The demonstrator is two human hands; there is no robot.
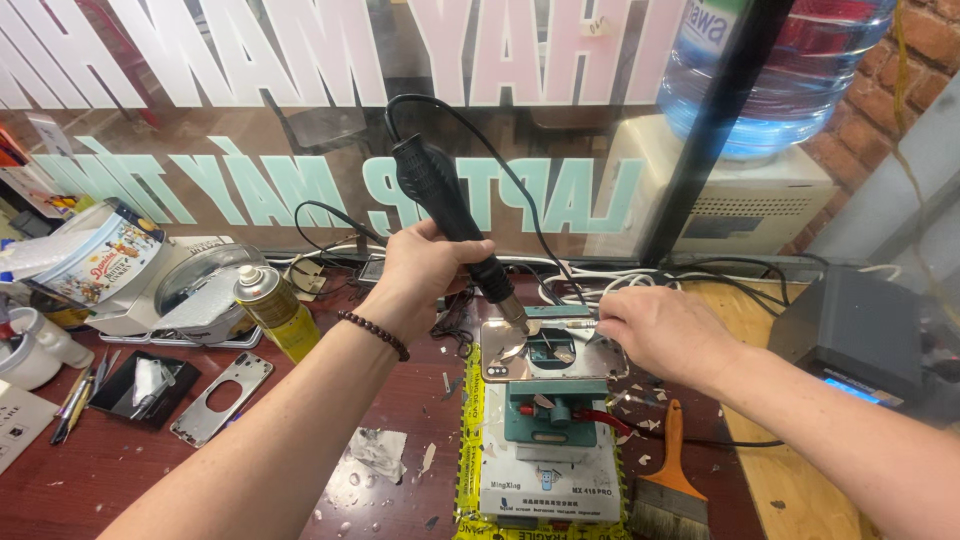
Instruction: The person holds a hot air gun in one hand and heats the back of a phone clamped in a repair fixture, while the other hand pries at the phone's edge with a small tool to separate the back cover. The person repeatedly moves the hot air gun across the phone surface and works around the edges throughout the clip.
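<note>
Heat from the hot air gun (445,205), gripped in the left hand (425,270), could burn the right hand (660,335) pinching tweezers (572,324) on the phone (550,352).

A phone (553,352) lies clamped on a holder (548,415) at the middle of the table (400,420). The left hand (425,270) holds a hot-air gun (450,215) above the phone's far left corner; the right hand (665,335) rests at its far right edge. A brush (670,480) lies right of the holder, near the front. A spray can (275,310) stands left of the left hand, a phone frame (222,397) lies nearer and further left. A box (855,330) sits far right, cables (600,280) run behind the phone.
</note>
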